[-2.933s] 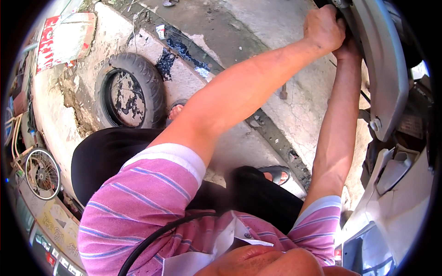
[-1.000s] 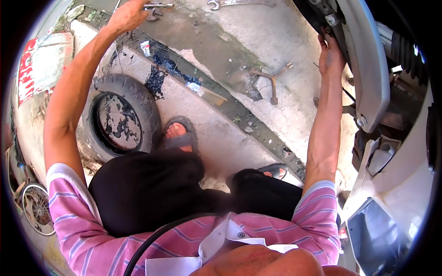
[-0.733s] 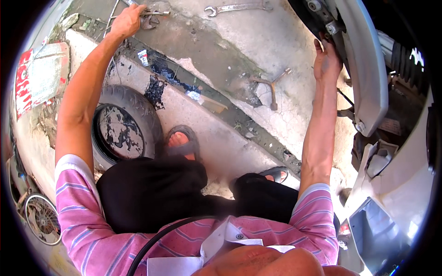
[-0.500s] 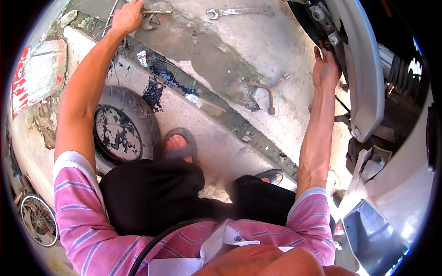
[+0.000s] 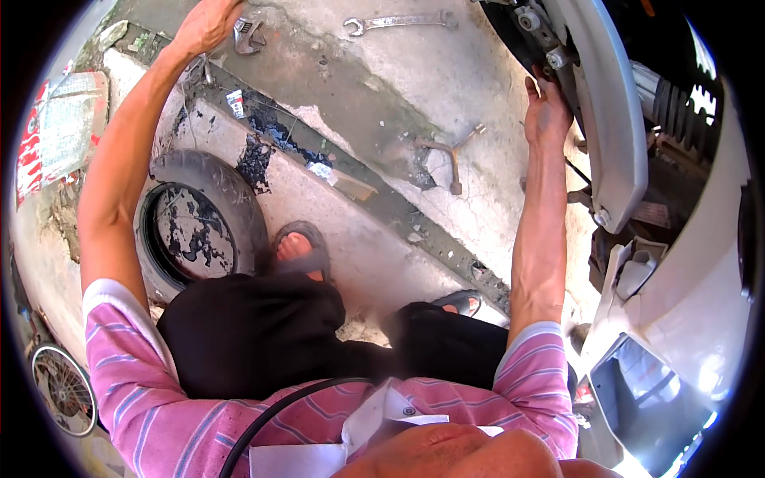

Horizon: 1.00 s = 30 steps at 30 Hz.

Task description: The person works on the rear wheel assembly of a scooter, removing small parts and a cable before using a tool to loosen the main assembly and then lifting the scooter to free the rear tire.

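Observation:
My left hand (image 5: 209, 25) is at the top edge with its fingers curled, and the frame cuts off the fingertips and anything in them. Just right of it, an adjustable wrench (image 5: 249, 38) lies on the concrete. My right hand (image 5: 548, 113) reaches up beside the scooter's light grey panel (image 5: 617, 119), palm showing, thumb and fingers apart. Its fingertips meet the dark edge below a bolt (image 5: 556, 58), where they are partly hidden. An open-ended wrench (image 5: 401, 23) lies between the hands, with a three-armed wrench (image 5: 454, 155) nearer to me.
A tyre (image 5: 203, 215) lies by my left foot, which wears a dark sandal (image 5: 311, 247). A raised concrete ledge (image 5: 374, 255) crosses diagonally. At the left are a red-and-white sack (image 5: 68, 131) and a spoked wheel (image 5: 64, 389). White scooter bodywork (image 5: 685, 311) fills the right.
My left hand has moved up and slightly left; the metal rod that was at it has gone from view. My right hand stays at the scooter. The whole view has shifted slightly.

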### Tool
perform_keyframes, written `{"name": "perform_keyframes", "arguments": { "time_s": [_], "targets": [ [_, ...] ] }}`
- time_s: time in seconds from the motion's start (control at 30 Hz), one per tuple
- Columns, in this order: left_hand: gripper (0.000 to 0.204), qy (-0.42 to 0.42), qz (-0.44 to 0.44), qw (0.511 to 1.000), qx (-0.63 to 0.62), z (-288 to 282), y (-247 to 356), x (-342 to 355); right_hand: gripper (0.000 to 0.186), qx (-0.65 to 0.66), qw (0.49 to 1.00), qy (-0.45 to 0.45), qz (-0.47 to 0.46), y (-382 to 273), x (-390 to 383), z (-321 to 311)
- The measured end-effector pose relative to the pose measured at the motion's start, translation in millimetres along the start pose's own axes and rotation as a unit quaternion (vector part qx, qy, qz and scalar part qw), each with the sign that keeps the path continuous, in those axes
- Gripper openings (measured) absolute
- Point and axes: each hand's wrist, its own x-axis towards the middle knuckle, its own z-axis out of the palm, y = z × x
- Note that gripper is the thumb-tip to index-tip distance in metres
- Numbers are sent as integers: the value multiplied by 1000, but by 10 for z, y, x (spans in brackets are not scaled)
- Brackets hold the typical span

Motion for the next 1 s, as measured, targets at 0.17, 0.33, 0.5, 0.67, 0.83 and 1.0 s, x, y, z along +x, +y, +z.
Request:
{"name": "perform_keyframes", "arguments": {
  "time_s": [0.17,0.33,0.5,0.67,0.83,1.0],
  "targets": [
    [29,-141,-186,916,-327,-656,860,-52,50,4,1000,-7,3,66,42,56],
    [52,-235,-307,728,-566,-289,1332,-529,47,4,1000,-10,3,32,45,-4],
    [60,-213,-345,544,-734,-249,1518,-985,47,-1,1000,-6,-2,-26,2,126],
    [74,-125,-303,475,-817,-256,1881,-1292,46,-9,1000,-16,7,-17,5,91],
    [95,-109,-271,406,-866,-513,2088,-1376,45,-3,1000,-9,9,-48,-26,139],
    [106,-42,-195,455,-868,-594,2023,-1601,47,-8,1000,-19,-1,-26,-10,85]
  ]
}}
